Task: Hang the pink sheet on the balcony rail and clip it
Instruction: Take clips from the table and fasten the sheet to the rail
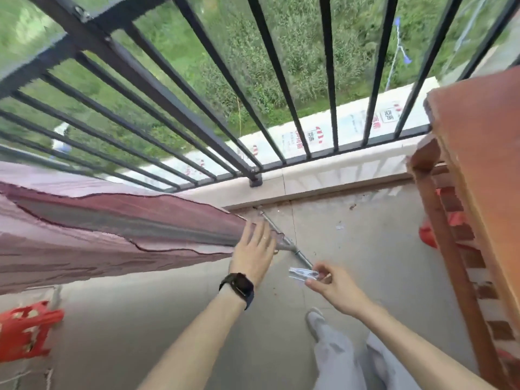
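Note:
The pink sheet (107, 229) hangs draped over a metal rod (292, 247) and stretches from the left edge toward the middle. My left hand (254, 250), with a dark watch on the wrist, rests flat with spread fingers on the sheet's right end where it meets the rod. My right hand (327, 284) pinches a pale clothes clip (302, 273) between thumb and fingers, just right of the rod's bare end. The clip points left toward the sheet and stays a short gap away from it.
The black balcony railing (197, 88) fills the upper view above a pale ledge (323, 170). A wooden piece of furniture (478, 192) stands at the right. A red plastic stool (25, 330) sits lower left. My legs (346, 358) stand on the concrete floor.

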Demonstrator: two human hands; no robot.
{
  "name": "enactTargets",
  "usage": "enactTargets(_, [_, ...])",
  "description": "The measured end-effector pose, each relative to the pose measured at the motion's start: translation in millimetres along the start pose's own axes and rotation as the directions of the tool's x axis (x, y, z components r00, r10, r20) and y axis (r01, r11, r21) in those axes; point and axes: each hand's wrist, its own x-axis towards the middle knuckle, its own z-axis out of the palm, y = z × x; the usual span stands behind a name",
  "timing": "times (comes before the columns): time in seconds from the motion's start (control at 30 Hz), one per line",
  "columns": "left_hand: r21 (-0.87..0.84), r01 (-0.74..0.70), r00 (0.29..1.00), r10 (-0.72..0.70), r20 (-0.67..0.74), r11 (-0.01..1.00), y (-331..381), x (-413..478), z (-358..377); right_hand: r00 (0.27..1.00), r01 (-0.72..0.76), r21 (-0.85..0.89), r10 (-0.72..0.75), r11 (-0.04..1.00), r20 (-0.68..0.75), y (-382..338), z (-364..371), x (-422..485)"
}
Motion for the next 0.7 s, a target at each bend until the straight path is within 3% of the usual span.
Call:
enactTargets(0.13, [0.307,0.047,0.977,-0.107,0.183,0.951,-11,62,35,0.999,-0.011,-0.039,0.009,0.999,-0.031,23,22,30])
enactTargets(0.3, [0.279,0.110,0.936,-0.194,0.293,0.954,-11,114,73,0.994,-0.033,-0.118,0.020,0.993,-0.108,53,37,63])
enactTargets(0.47, [0.292,-0.121,0.958,0.034,0.286,0.949,3,119,85,0.989,-0.096,-0.049,0.090,0.994,-0.120,81,59,104])
enactTargets(0.53, [0.287,-0.202,0.955,0.122,0.272,0.936,2,115,84,0.976,-0.191,0.188,0.207,0.963,-0.067,84,76,121])
enactTargets(0.6, [0.287,-0.264,0.947,0.190,0.260,0.921,-4,114,80,0.934,-0.316,0.577,0.353,0.753,0.051,79,95,135])
enactTargets(0.7, [0.296,-0.312,0.933,0.233,0.274,0.903,-10,117,73,0.856,-0.396,0.890,0.441,0.225,0.270,63,120,157])
